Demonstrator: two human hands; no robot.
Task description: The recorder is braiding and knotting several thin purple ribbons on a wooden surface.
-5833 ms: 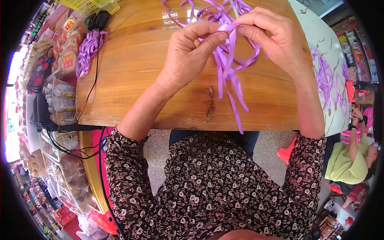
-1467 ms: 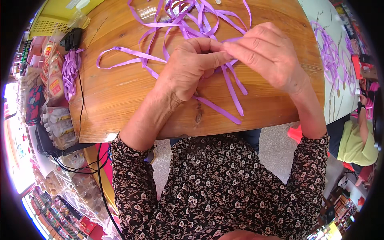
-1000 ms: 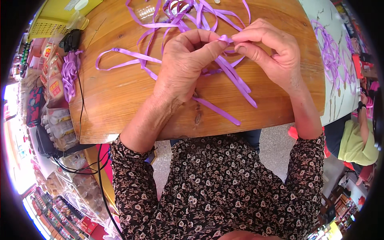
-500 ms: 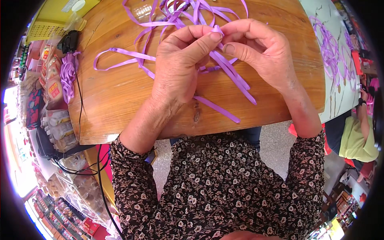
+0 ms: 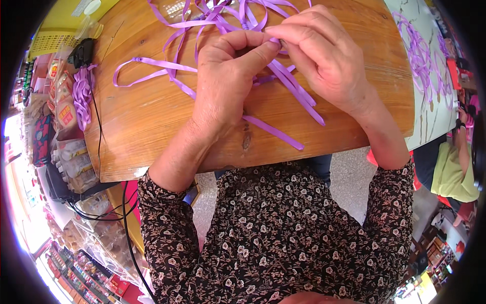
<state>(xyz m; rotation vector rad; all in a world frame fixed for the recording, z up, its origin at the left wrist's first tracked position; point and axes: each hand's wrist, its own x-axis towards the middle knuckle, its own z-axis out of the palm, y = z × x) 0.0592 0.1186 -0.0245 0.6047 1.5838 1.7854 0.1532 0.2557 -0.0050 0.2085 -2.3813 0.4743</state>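
Observation:
My left hand (image 5: pixel 230 68) pinches a purple ribbon strap (image 5: pixel 298 93) between thumb and forefinger, above the far half of the wooden table (image 5: pixel 167 137). Close against it, my right hand (image 5: pixel 324 55) is closed at the same spot, its fingertips on the strap. What lies right between the fingertips is mostly hidden. Loose strap ends hang below the hands toward the near right. Beyond them spreads a tangle of purple straps (image 5: pixel 223 21), and one loop (image 5: pixel 134 73) reaches out to the left.
At the table's left edge hangs a purple strap bundle (image 5: pixel 83 93) beside a black cable (image 5: pixel 97 116) and packaged goods (image 5: pixel 66 111). A yellow basket (image 5: pixel 55 40) stands far left. More straps (image 5: pixel 422 55) lie on a white marbled table (image 5: pixel 420 121); a person in a yellow-green top (image 5: pixel 453 172) sits beyond.
My right hand has turned and closed in on the left; its thumb, earlier visible and apart, is now hidden behind its fingers. The small strap fold above my left thumb no longer shows.

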